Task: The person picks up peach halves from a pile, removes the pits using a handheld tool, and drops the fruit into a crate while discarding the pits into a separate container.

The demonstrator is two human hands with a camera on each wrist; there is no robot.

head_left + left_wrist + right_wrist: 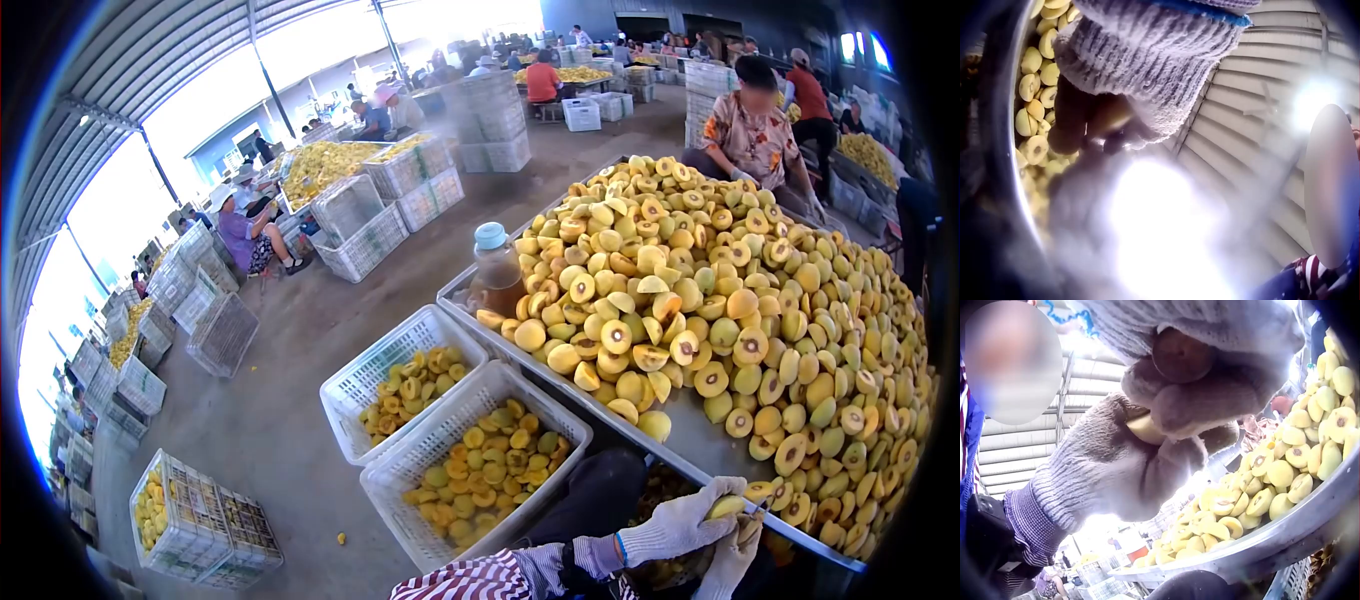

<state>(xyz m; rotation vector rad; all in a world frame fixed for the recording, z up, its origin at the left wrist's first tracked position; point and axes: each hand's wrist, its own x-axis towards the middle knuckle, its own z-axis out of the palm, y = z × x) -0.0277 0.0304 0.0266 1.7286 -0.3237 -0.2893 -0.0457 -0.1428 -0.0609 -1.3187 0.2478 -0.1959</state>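
Observation:
Both hands wear white knit gloves and work close together at the metal table's near edge. The left hand (680,525) holds a yellow peach half (726,507) between thumb and fingers; its yellow flesh also shows under the glove in the right wrist view. Right beside it, the right hand (735,562) curls round a tool with a round brown handle end (1183,355). The tool's working end is mostly hidden by the fingers and fruit. A large heap of halved peaches (690,265), many with pits showing, covers the table (700,440) in front.
Two white crates, the nearer crate (375,480) and the farther crate (335,390), hold peach pieces left of the table. A lidded bottle (492,262) stands at the table's corner. Across the heap sits a person (755,140). More stacked crates (205,520) stand on the floor.

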